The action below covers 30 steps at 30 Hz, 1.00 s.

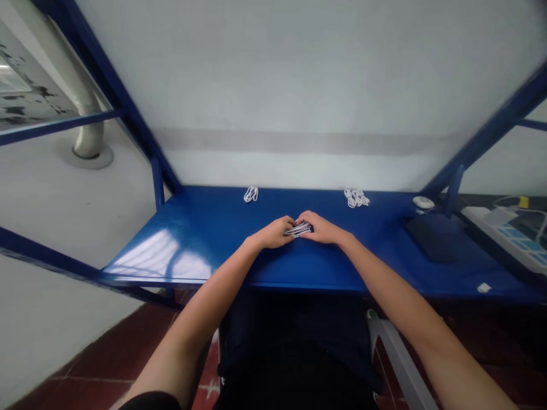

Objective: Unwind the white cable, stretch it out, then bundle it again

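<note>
My left hand (271,232) and my right hand (323,226) meet at the middle of the blue metal table (342,265). Between their fingers, both pinch a small bundle of white cable (298,229), which is partly hidden by them. Farther along the table, beyond my hands, lie a coiled white cable (250,195) and a looser group of white cable coils (356,198). Neither hand touches these coils.
A black flat pad (431,239) and a small round white object (423,202) lie at the table's right end. Blue steel struts (491,131) rise at both sides. A white device with blue panels (504,230) sits beyond the right end, and a chair frame (397,361) stands below.
</note>
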{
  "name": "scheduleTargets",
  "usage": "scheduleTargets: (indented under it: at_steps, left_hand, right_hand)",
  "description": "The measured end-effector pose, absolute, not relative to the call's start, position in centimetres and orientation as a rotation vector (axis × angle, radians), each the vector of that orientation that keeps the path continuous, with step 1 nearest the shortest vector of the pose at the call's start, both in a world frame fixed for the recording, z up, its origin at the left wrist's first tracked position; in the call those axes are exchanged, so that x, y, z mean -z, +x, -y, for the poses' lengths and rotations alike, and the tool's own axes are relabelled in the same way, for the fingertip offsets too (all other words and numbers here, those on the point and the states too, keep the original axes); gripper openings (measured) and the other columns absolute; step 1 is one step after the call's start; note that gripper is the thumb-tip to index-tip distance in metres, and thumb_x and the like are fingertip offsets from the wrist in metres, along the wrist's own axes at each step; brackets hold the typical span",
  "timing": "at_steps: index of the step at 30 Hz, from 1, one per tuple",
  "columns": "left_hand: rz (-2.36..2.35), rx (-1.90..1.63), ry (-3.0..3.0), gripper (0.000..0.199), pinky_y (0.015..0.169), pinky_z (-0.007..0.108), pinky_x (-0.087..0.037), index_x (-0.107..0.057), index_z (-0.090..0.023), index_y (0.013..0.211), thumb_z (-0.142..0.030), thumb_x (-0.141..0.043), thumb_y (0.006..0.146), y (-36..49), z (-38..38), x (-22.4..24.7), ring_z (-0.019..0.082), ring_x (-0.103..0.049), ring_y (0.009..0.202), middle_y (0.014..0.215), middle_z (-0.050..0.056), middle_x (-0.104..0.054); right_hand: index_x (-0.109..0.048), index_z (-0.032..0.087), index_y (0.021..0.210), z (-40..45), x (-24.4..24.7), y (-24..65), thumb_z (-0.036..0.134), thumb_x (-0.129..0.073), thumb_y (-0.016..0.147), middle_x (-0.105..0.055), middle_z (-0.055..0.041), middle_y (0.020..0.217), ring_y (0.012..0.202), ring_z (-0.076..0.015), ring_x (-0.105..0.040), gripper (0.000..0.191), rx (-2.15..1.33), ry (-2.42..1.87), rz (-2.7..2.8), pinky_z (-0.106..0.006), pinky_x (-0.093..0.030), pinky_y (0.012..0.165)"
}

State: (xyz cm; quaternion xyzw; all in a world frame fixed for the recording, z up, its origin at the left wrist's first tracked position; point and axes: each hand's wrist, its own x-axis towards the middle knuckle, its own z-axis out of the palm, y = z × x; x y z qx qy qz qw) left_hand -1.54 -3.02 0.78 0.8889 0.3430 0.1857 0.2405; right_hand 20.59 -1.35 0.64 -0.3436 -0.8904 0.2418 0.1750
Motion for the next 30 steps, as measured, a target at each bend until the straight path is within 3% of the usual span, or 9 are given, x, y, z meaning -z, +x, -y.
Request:
scheduleTargets:
  at_steps: [7, 11, 18, 24, 30]
  left_hand:
    - [-0.964, -0.568, 2.481, 0.023, 0.094, 0.030, -0.046, -0.070, -0.015, 0.100, -0.019, -0.052, 0.087, -1.6, 4.2, -0.1, 0.021, -0.061, 0.104, 0.124, 0.012, -0.059]
    - [-0.953, -0.591, 2.481, 0.023, 0.091, 0.028, -0.047, -0.071, -0.016, 0.100, -0.018, -0.052, 0.087, -1.6, 4.1, -0.1, 0.020, -0.062, 0.101, 0.120, 0.011, -0.062]
    - [-0.993, -0.665, 2.461, 0.021, 0.087, 0.027, -0.047, -0.071, -0.015, 0.097, -0.015, -0.053, 0.086, -1.9, 3.8, 0.0, 0.018, -0.063, 0.095, 0.110, 0.010, -0.065]
    - [-1.063, -0.667, 2.471, 0.016, 0.087, 0.029, -0.048, -0.070, -0.017, 0.093, -0.021, -0.057, 0.084, -2.0, 3.6, 0.4, 0.018, -0.063, 0.093, 0.114, 0.010, -0.063]
    - [-1.109, -0.636, 2.584, 0.012, 0.088, 0.034, -0.047, -0.065, -0.018, 0.092, -0.027, -0.057, 0.087, -1.5, 3.7, 1.0, 0.021, -0.060, 0.095, 0.104, 0.008, -0.065]
  right_hand:
    - [-0.049, 0.023, 0.136, 1.5, 0.3, 21.0, 0.042, -0.069, 0.077, -0.046, -0.0138, 0.137, 0.125, -0.0320, -0.042, 0.065, -0.618, -1.149, 2.459, -0.052, -0.038, 0.102]
    - [-0.060, 0.024, 0.125, 1.8, 0.2, 20.8, 0.040, -0.066, 0.081, -0.059, -0.0114, 0.120, 0.113, -0.0290, -0.049, 0.048, -0.657, -1.078, 2.485, -0.049, -0.042, 0.096]
    - [-0.073, 0.024, 0.101, 2.3, 0.4, 20.3, 0.024, -0.060, 0.086, -0.066, -0.0074, 0.107, 0.098, -0.0230, -0.057, 0.020, -0.536, -0.972, 2.429, -0.040, -0.044, 0.092]
    - [-0.073, 0.022, 0.093, 2.3, 0.4, 20.1, 0.021, -0.057, 0.089, -0.069, -0.0067, 0.104, 0.095, -0.0226, -0.058, 0.017, -0.419, -0.986, 2.536, -0.038, -0.045, 0.088]
    - [-0.066, 0.014, 0.096, 2.9, -0.3, 19.7, 0.024, -0.051, 0.093, -0.062, -0.0125, 0.104, 0.094, -0.0242, -0.053, 0.018, -0.229, -1.147, 2.698, -0.035, -0.045, 0.082]
